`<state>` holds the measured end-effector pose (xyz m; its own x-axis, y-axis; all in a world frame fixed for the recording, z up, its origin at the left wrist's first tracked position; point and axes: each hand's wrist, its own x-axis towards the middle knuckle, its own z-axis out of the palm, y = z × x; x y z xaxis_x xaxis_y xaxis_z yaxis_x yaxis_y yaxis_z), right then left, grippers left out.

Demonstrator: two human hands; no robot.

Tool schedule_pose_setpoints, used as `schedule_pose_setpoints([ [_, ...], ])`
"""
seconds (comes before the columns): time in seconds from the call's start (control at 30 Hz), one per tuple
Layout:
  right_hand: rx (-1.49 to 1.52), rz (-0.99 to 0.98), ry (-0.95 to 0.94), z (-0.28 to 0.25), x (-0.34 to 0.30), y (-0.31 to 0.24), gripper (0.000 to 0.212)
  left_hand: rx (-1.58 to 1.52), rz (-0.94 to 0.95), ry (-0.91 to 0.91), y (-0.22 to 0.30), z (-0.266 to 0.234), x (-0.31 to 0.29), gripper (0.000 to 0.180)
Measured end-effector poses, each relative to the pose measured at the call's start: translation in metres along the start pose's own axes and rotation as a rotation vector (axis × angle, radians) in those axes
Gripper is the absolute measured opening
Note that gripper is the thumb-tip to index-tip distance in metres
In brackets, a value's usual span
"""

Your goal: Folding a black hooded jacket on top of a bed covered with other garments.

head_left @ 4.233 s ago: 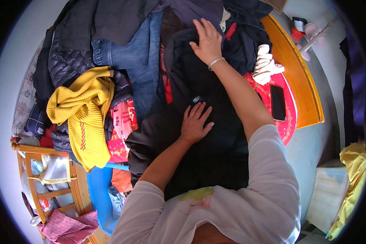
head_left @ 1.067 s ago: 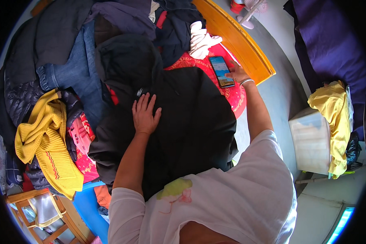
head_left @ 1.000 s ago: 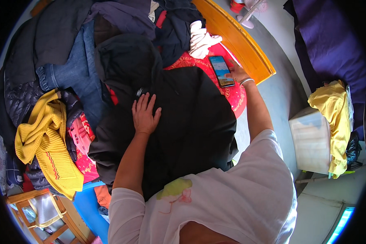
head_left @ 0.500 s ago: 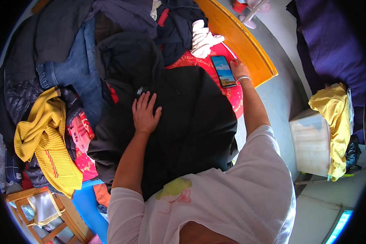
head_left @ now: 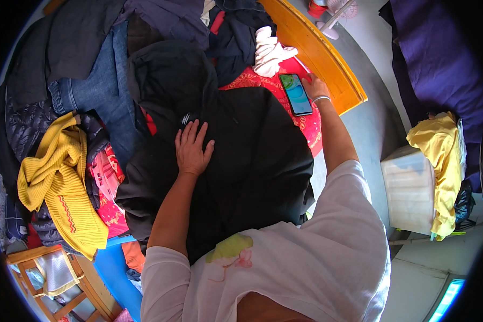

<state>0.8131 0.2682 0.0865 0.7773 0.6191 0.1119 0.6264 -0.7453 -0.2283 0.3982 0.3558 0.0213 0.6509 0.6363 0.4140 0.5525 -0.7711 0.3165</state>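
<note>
A black hooded sweatshirt [head_left: 241, 155] lies spread in front of me, its hood [head_left: 169, 75] at the far end. My left hand [head_left: 193, 150] rests flat on its chest, fingers spread, just below a small white mark. To the right, a smartphone [head_left: 298, 96] lies face up on a red patterned cover [head_left: 311, 126], its lit screen showing green and teal. Curled fingers of my right hand [head_left: 315, 88] close at the phone's upper right edge; the fingertips are partly hidden. A white band circles that wrist.
Jeans [head_left: 94, 96], a mustard ribbed sweater [head_left: 64, 188] and dark garments crowd the left and far side. A crumpled white cloth [head_left: 271, 53] lies beyond the phone. An orange-yellow wooden board [head_left: 322, 53] edges the bed. At right stands a pale bin [head_left: 410, 185] under yellow cloth [head_left: 440, 161].
The phone's screen has switched from a blue landscape picture to a green and teal one. My right hand has shifted very slightly at its edge; my left hand stays in place.
</note>
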Motion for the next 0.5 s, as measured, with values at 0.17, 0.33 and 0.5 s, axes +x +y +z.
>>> schedule_pose_setpoints([
  [0.17, -0.012, -0.023, -0.036, 0.005, 0.009, -0.015, 0.051, 0.0, -0.006, 0.0, 0.0, 0.0, 0.001, 0.051],
  [0.33, -0.119, -0.012, -0.028, 0.011, 0.014, -0.036, 0.054, -0.008, -0.024, -0.062, 0.001, -0.002, 0.001, 0.051],
  [0.5, -0.198, 0.025, -0.041, 0.008, 0.011, -0.05, 0.05, -0.005, -0.023, -0.013, 0.001, -0.002, 0.002, 0.051],
])
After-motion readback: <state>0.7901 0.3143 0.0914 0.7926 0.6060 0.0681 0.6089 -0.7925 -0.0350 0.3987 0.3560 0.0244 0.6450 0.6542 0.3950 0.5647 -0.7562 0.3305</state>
